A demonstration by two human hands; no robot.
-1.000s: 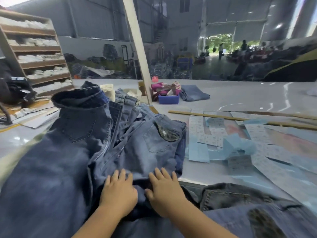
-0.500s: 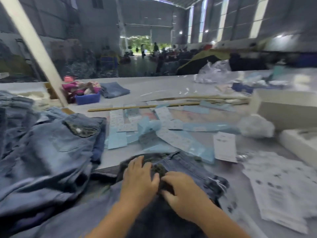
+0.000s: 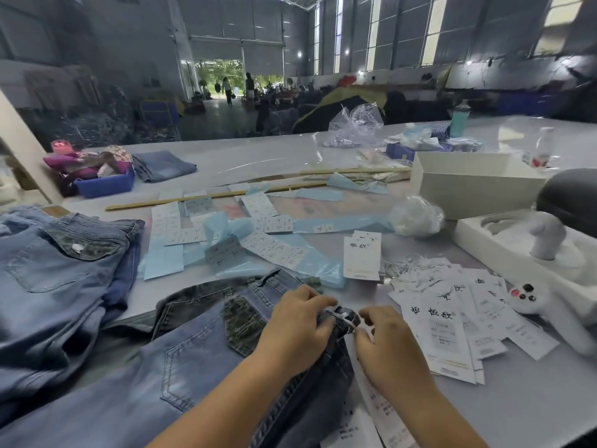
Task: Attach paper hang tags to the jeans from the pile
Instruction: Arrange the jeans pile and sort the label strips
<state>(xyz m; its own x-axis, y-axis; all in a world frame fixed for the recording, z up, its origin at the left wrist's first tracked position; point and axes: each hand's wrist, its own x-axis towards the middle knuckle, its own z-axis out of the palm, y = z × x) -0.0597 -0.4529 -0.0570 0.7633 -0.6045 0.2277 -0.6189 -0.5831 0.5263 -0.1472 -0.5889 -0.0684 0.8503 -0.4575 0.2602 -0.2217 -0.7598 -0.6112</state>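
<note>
Jeans (image 3: 181,360) lie flat on the surface (image 3: 533,412), waistband end pointing away from the person and to the right, legs running back toward the near-left edge, so the long axis is a diagonal. The waistband corner (image 3: 342,318) is the landmark. Left hand (image 3: 295,324) sits on it from the left, grip curled round the bunched denim and holding it. Right hand (image 3: 386,339) is just right of the corner, grip narrow, thumb and forefinger pinched together; what they pinch is too small to tell, probably the tag string. Something thin and white shows on the corner itself. The fanned stack of hang tags (image 3: 449,331) lies right of the corner, touching or nearly touching the right hand, so the right hand is the nearer one for a tag and the reach is short and sideways. One tag (image 3: 361,257) lies apart, beyond the corner. The pile of jeans (image 3: 55,273) is well left of the corner. Tags carry large brush-style Chinese characters, not legible enough to transcribe; small print below is blurred, as is the print on the blue label sheets (image 3: 226,250) beyond the corner. No brand readable on the denim.
</note>
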